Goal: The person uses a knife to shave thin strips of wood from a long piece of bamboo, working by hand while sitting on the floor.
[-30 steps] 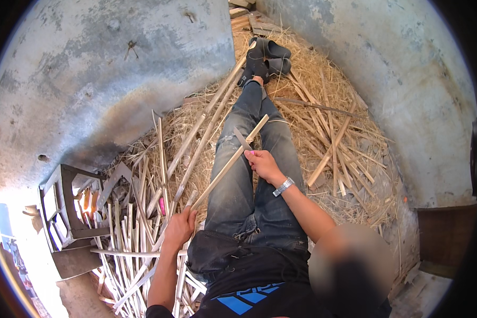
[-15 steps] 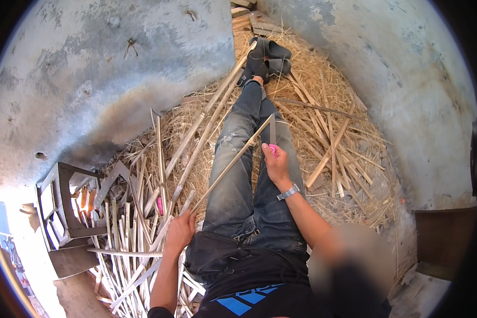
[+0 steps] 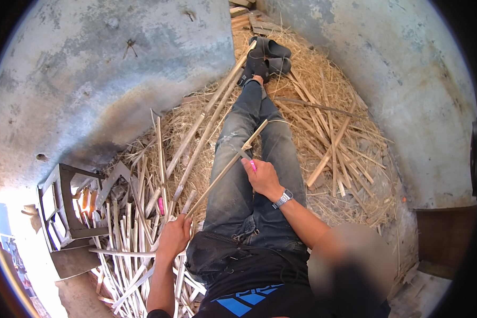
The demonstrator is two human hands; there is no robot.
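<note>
Left hand (image 3: 175, 236) grips lower end of wooden strip (image 3: 217, 180); strip slants up over the jeans (image 3: 282, 159). Right hand (image 3: 263, 177) closed on pink-handled knife (image 3: 254, 166), blade at strip's upper part. Writing: black shirt (image 3: 196, 303) has blue slanted bars with blue lettering, partly folded. Knife markings: can't tell.

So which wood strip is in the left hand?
The strip slanting over the jeans, lower end in the left hand; the other strips lie to either side.
</note>
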